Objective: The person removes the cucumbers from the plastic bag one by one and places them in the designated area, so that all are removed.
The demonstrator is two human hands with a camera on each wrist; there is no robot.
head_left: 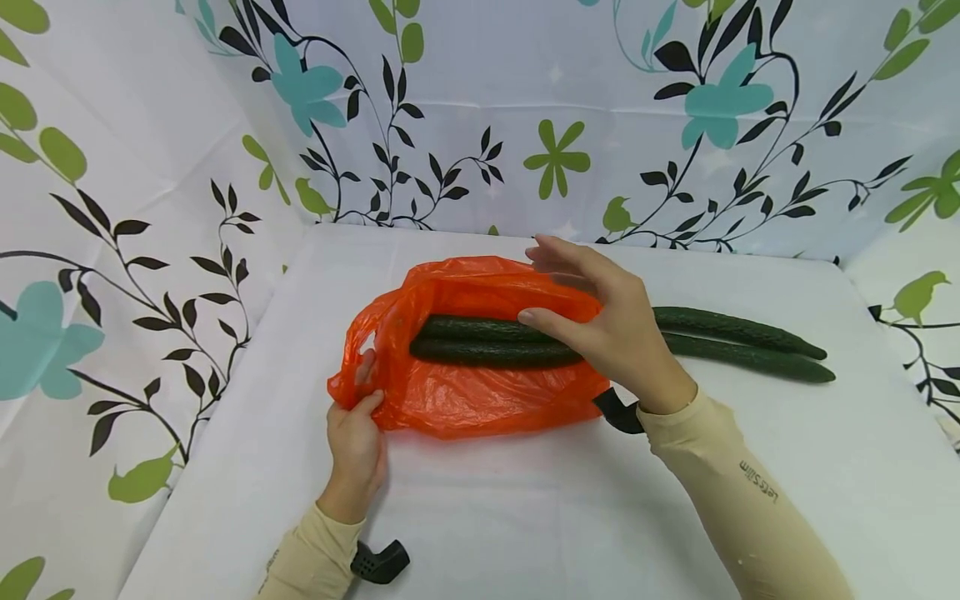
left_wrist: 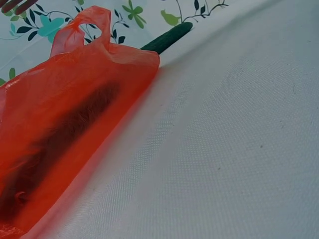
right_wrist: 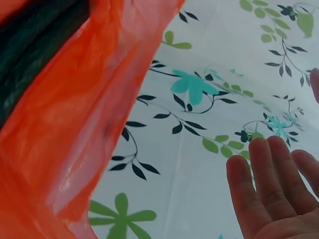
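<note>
An orange-red plastic bag [head_left: 487, 404] lies on its side on the white tabletop, its mouth facing up. Inside, two dark green cucumbers [head_left: 495, 354] lie side by side. Two cucumber lengths [head_left: 742, 342] stretch over the table right of the bag; whether they join those inside I cannot tell, as the right hand covers the middle. My left hand [head_left: 356, 446] grips the bag's left end, thumb on the plastic. Over the bag's right side hovers my right hand [head_left: 615, 325], fingers spread and holding nothing. In the left wrist view, a cucumber end [left_wrist: 172, 37] pokes out beyond the bag.
A white tabletop [head_left: 487, 525] spreads around the bag. Behind and at both sides stands a patterned cloth [head_left: 480, 108] with leaves, flowers and birds. Black wrist devices sit at the left wrist [head_left: 380, 562] and right wrist [head_left: 621, 412].
</note>
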